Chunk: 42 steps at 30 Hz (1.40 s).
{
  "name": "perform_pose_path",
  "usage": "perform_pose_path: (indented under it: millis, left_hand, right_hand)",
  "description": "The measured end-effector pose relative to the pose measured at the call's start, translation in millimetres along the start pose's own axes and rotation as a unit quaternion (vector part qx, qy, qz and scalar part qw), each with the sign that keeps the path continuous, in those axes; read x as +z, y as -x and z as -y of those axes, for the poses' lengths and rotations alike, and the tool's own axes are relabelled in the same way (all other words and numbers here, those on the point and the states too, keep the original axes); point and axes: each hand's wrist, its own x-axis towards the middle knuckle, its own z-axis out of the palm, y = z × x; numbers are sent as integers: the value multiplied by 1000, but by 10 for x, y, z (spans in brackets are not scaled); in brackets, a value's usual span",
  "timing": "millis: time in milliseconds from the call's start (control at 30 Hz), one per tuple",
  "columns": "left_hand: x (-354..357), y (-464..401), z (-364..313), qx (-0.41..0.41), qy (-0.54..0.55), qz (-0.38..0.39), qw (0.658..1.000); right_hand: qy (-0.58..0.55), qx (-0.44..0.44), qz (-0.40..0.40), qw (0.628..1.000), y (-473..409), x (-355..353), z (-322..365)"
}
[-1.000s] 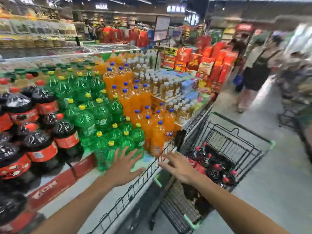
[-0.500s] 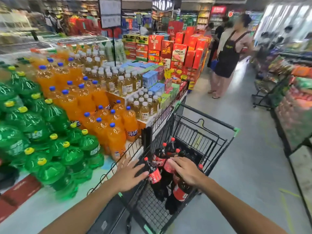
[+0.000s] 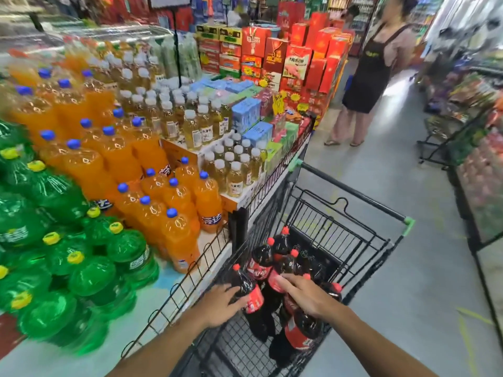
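In the cart [image 3: 353, 198], left hand [image 3: 217, 304], right hand [image 3: 309, 296] curled round dark red-capped cola bottles [image 3: 262, 258].

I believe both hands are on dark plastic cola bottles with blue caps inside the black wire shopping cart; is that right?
Not quite: the caps are red, not blue. The head view shows the left hand and the right hand on dark plastic cola bottles with red caps inside the black wire shopping cart.
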Motion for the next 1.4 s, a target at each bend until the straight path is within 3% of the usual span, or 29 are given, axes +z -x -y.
perform_pose_path:
  millis: [333, 500, 733, 1100, 1267, 1400]
  left_hand:
    - [63, -696, 149, -62, 141, 72, 985]
    - [308, -1130, 280, -132, 268, 68, 952]
    - [928, -1788, 487, -213, 352, 63, 909]
    - [1894, -2227, 881, -267, 425, 29, 864]
    - [2090, -2109, 891, -269, 454, 4, 850]
    - [2213, -2119, 907, -281, 474, 9, 834]
  right_hand:
    - [-29, 16, 69, 997, -1086, -81, -210]
    - [-13, 8, 148, 989, -1854, 2, -368]
    - [46, -19, 214, 976, -2932, 409, -583]
    - [79, -8, 217, 973, -3675, 1416, -821]
    - [24, -31, 144, 989, -3647, 1529, -928]
    - [-17, -51, 132, 990, -3463, 1439, -987]
